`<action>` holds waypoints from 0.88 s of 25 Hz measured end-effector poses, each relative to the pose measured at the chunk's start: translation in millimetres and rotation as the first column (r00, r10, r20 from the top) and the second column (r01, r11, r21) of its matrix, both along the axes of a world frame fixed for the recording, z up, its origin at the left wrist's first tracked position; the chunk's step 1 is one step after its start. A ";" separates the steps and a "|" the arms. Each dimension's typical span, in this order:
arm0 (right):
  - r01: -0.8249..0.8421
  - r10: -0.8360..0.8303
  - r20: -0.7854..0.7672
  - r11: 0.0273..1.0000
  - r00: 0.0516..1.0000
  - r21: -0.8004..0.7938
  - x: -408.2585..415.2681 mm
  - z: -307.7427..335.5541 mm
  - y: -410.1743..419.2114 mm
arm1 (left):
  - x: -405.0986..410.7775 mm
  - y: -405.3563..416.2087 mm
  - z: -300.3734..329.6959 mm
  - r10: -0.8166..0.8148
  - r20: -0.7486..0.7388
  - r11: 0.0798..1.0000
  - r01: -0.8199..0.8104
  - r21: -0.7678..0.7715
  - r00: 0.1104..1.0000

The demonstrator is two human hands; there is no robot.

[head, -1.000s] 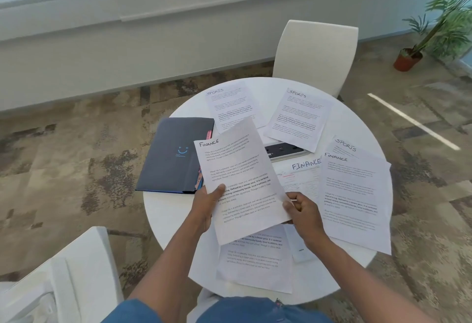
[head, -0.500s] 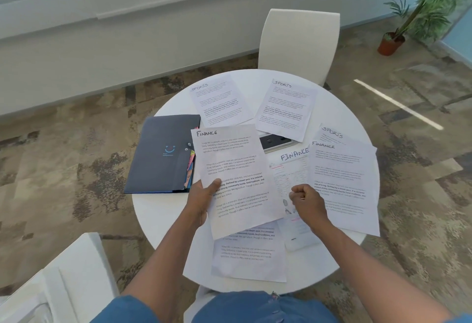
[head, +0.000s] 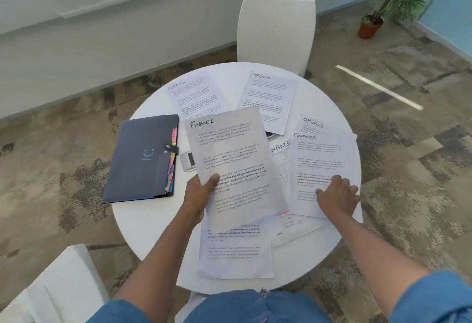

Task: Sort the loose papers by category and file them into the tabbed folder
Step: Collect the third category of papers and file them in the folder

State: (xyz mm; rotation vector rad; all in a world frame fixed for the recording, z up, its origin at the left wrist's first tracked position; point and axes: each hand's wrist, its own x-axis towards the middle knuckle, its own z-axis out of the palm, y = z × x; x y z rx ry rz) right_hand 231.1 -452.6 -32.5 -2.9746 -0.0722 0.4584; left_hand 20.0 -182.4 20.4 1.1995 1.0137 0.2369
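Note:
My left hand (head: 200,193) grips a sheet headed FINANCE (head: 229,159) by its left edge and holds it above the round white table (head: 150,223). My right hand (head: 337,196) lies with spread fingers on another FINANCE sheet (head: 321,159) at the table's right. A SPORTS sheet (head: 313,123) peeks out from under that one. Two more SPORTS sheets (head: 196,98) (head: 269,98) lie at the far side. A third FINANCE page (head: 281,154) and an unheaded sheet (head: 235,253) lie partly covered near me. The dark tabbed folder (head: 143,159) lies closed on the left, coloured tabs showing.
A phone-like device (head: 188,162) lies partly under the held sheet. A white chair (head: 275,34) stands beyond the table and another (head: 51,284) at my lower left. A potted plant (head: 370,26) stands far right on the carpet.
My right hand let go of the held FINANCE sheet and moved right onto the other FINANCE sheet. The left hand alone now holds the first sheet.

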 end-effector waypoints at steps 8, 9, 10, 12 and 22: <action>0.092 -0.092 -0.006 0.995 0.996 -0.051 6.1 -11.7 -20.5 | 18.2 -3.1 -2.8 -0.033 -0.244 0.942 0.112 0.317 0.969; 0.111 -0.113 -0.020 0.992 0.993 -0.061 6.1 -11.1 -20.4 | 18.3 -3.3 -3.3 -0.029 -0.221 0.952 0.094 0.293 0.975; 0.133 -0.137 -0.043 0.988 0.990 -0.073 5.4 -11.7 -20.8 | 17.0 -2.9 -4.0 -0.024 -0.206 0.958 0.082 0.275 0.978; 0.157 -0.164 -0.082 0.984 0.983 -0.088 3.1 -14.9 -21.8 | 12.2 -0.7 -6.5 -0.023 -0.197 0.966 0.073 0.250 0.980; 0.242 -0.240 -0.169 0.970 0.956 -0.005 14.0 -19.9 -32.6 | 6.2 -6.4 -5.4 -0.102 -0.239 0.955 0.163 0.248 0.966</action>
